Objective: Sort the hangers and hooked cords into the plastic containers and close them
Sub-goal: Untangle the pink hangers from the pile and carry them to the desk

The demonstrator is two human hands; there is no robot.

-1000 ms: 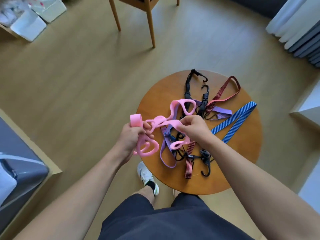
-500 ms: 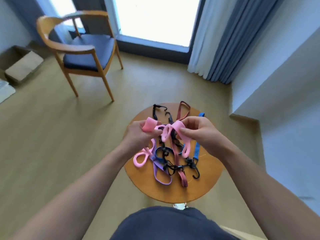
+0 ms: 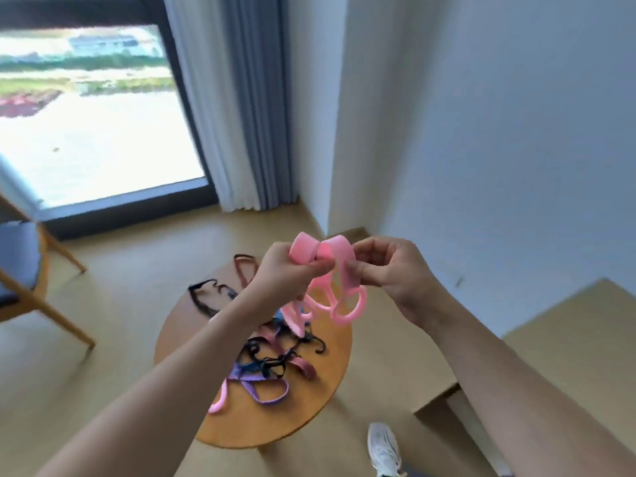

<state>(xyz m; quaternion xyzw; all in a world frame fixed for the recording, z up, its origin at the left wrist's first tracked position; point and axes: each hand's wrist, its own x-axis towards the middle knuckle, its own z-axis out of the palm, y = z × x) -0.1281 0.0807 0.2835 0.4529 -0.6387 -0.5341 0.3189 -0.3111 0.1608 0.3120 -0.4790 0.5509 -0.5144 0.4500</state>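
Note:
Both hands hold pink plastic hangers (image 3: 339, 290) up above the round wooden table (image 3: 320, 404). My left hand (image 3: 285, 270) grips the rolled pink end at the top left, and my right hand (image 3: 392, 270) pinches the pink band beside it. Pink loops dangle below both hands. On the table lies a tangle of hooked cords (image 3: 272, 359): black, purple, maroon and blue, with black hooks. Another pink hanger (image 3: 220, 397) sticks out past my left forearm. No plastic container is in view.
A wooden chair with a blue seat (image 3: 24, 270) stands at the left. A large window (image 3: 93, 115) and grey-white curtains (image 3: 241, 108) are behind the table, a white wall at the right. A low wooden platform (image 3: 550, 325) is at the right; my shoe (image 3: 383, 449) is by the table.
The view has tilted up and swung towards the window and wall. Both hands have lifted the pink hangers higher off the table and drawn closer together at the top.

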